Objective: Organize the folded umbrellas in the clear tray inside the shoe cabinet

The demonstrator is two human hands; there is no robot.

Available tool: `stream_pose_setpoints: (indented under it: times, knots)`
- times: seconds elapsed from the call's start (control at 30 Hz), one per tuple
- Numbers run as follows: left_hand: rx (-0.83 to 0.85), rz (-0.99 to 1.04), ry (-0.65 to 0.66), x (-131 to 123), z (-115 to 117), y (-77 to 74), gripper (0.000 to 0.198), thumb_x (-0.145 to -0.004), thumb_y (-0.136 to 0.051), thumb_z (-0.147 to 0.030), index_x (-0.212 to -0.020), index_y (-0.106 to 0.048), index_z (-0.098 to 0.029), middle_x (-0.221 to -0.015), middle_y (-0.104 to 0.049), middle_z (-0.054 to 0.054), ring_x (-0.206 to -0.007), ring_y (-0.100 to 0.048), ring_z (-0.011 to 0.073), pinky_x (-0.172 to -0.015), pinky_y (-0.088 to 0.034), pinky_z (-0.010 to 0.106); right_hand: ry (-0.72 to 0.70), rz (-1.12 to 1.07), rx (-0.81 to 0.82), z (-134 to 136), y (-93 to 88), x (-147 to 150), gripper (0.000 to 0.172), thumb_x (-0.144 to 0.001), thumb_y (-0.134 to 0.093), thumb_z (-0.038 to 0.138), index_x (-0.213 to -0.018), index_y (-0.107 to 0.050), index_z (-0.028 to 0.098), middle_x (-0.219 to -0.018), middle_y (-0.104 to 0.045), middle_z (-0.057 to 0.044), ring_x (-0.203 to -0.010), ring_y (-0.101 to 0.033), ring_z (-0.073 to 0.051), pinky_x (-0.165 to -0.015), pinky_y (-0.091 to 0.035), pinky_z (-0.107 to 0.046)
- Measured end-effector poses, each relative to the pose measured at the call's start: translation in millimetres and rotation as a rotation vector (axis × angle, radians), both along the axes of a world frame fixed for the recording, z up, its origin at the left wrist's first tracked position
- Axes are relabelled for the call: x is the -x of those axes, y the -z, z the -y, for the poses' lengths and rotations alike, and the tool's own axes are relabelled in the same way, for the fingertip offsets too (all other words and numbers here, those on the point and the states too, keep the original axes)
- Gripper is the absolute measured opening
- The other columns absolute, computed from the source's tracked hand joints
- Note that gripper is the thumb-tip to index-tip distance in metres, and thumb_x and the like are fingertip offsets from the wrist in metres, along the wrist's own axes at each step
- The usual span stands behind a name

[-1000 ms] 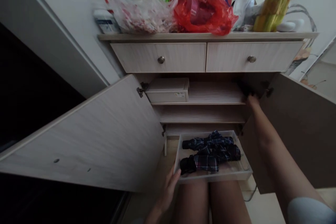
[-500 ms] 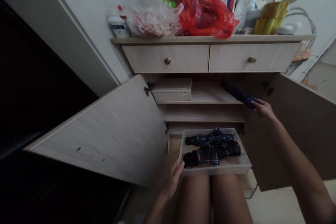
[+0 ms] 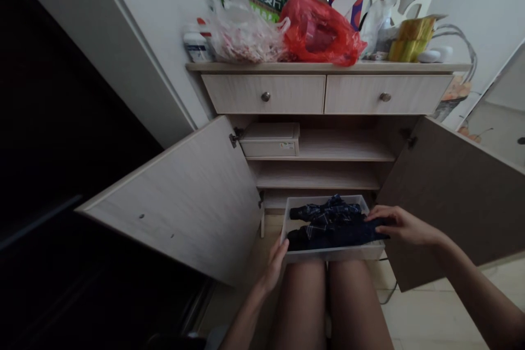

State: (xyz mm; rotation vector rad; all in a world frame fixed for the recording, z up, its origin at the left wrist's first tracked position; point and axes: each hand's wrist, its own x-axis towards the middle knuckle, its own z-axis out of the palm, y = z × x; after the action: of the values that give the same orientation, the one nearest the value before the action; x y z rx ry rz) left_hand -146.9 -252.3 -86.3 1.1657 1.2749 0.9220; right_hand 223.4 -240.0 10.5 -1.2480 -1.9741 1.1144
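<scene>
A shallow clear plastic box (image 3: 336, 255) rests on my thighs, its near left corner gripped by my left hand (image 3: 276, 260). Inside lie dark plaid folding umbrellas (image 3: 334, 210), side by side. Over the front ones lies a long dark navy umbrella (image 3: 344, 234), apparently folded. My right hand (image 3: 396, 224) is closed around its right end, at the box's right rim. That end sticks out slightly past the rim.
Beyond the box stands a pale wooden cabinet (image 3: 324, 175) with its left door (image 3: 176, 202) and right door (image 3: 455, 197) swung wide. A lidded box (image 3: 268, 145) sits on the upper shelf. Plastic bags, including a red one (image 3: 322, 33), crowd the cabinet top.
My right hand has come down and left from the upper shelf's right side, laying the navy umbrella over the plaid ones in the box. My left hand keeps its hold on the box.
</scene>
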Motion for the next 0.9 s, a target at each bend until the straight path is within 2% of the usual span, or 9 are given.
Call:
stream_pose_setpoints:
  times: [0.17,0.27,0.3,0.37,0.47,0.57,0.63,0.77,0.9]
  knots:
    - [-0.082,0.001,0.01,-2,1,-3.6,0.09,-0.076,-0.054,-0.075,-0.141,-0.054,-0.013,-0.155,-0.04,0.014,-0.149,-0.026,0.0303,-0.125,-0.014,0.044,-0.147,0.347,-0.142,-7,16.0,21,0.025,-0.082,-0.068,0.034,-0.103,-0.079,0.025,-0.101,-0.072,-0.01,-0.097,-0.065,-0.026,-0.095,-0.046,-0.041]
    - [-0.056,0.002,0.015,0,1,-4.6,0.089,-0.077,-0.053,-0.075,-0.142,-0.052,-0.014,-0.157,-0.037,0.012,-0.15,-0.024,0.0301,-0.125,-0.013,0.044,-0.204,0.42,-0.151,-11,18.6,23,0.026,-0.083,-0.067,0.042,-0.1,-0.079,0.026,-0.105,-0.072,-0.01,-0.104,-0.063,-0.028,-0.101,-0.042,-0.045]
    - [-0.04,0.001,0.01,0,2,-4.2,0.09,-0.077,-0.053,-0.075,-0.142,-0.052,-0.014,-0.157,-0.037,0.012,-0.15,-0.025,0.0306,-0.125,-0.014,0.045,-0.156,0.38,-0.156,-13,20.3,22,0.033,-0.085,-0.065,0.049,-0.104,-0.078,0.026,-0.111,-0.07,-0.011,-0.109,-0.062,-0.028,-0.103,-0.042,-0.045]
    - [-0.004,-0.003,-0.002,1,3,-2.3,0.089,-0.075,-0.055,-0.074,-0.142,-0.053,-0.016,-0.156,-0.039,0.011,-0.149,-0.026,0.0318,-0.125,-0.015,0.046,0.106,0.253,-0.162,-15,28.6,19,0.052,-0.085,-0.057,0.064,-0.113,-0.075,0.024,-0.123,-0.066,-0.013,-0.12,-0.056,-0.031,-0.109,-0.038,-0.047]
    - [0.049,-0.022,-0.016,2,6,0.6,0.084,-0.075,-0.057,-0.072,-0.14,-0.055,-0.02,-0.155,-0.041,0.01,-0.149,-0.026,0.0326,-0.124,-0.018,0.047,0.504,0.027,0.063,-12,53.6,19,0.074,-0.078,-0.051,0.08,-0.121,-0.07,0.023,-0.128,-0.064,-0.014,-0.133,-0.047,-0.035,-0.113,-0.033,-0.051]
    - [0.011,-0.048,0.013,7,6,-3.2,0.077,-0.077,-0.057,-0.071,-0.135,-0.061,-0.021,-0.152,-0.047,0.011,-0.148,-0.029,0.032,-0.123,-0.019,0.047,0.459,-0.262,0.441,-3,81.0,26,0.074,-0.075,-0.05,0.082,-0.115,-0.072,0.024,-0.117,-0.071,-0.012,-0.124,-0.057,-0.034,-0.107,-0.042,-0.049]
    - [-0.05,-0.082,0.093,13,-3,-12.6,0.071,-0.077,-0.058,-0.071,-0.129,-0.065,-0.022,-0.146,-0.054,0.011,-0.146,-0.034,0.0322,-0.123,-0.02,0.047,0.428,-0.4,0.559,3,93.1,31,0.067,-0.078,-0.048,0.078,-0.111,-0.073,0.026,-0.109,-0.074,-0.01,-0.113,-0.064,-0.032,-0.103,-0.046,-0.048]
    - [-0.194,-0.221,0.142,30,-61,-46.6,0.061,-0.073,-0.065,-0.067,-0.115,-0.072,-0.024,-0.137,-0.063,0.01,-0.137,-0.047,0.0343,-0.121,-0.022,0.048,0.51,-0.45,0.618,5,105.9,33,0.06,-0.078,-0.05,0.073,-0.107,-0.074,0.026,-0.098,-0.076,-0.009,-0.103,-0.069,-0.032,-0.1,-0.049,-0.049]
    - [-0.555,-0.557,-0.043,28,-170,-83.8,0.061,-0.08,-0.065,-0.051,-0.13,-0.061,-0.016,-0.146,-0.054,0.015,-0.14,-0.043,0.032,-0.12,-0.025,0.044,0.505,-0.466,0.483,1,116.9,30,0.06,-0.078,-0.053,0.073,-0.113,-0.073,0.028,-0.104,-0.075,-0.006,-0.113,-0.065,-0.031,-0.105,-0.046,-0.05]
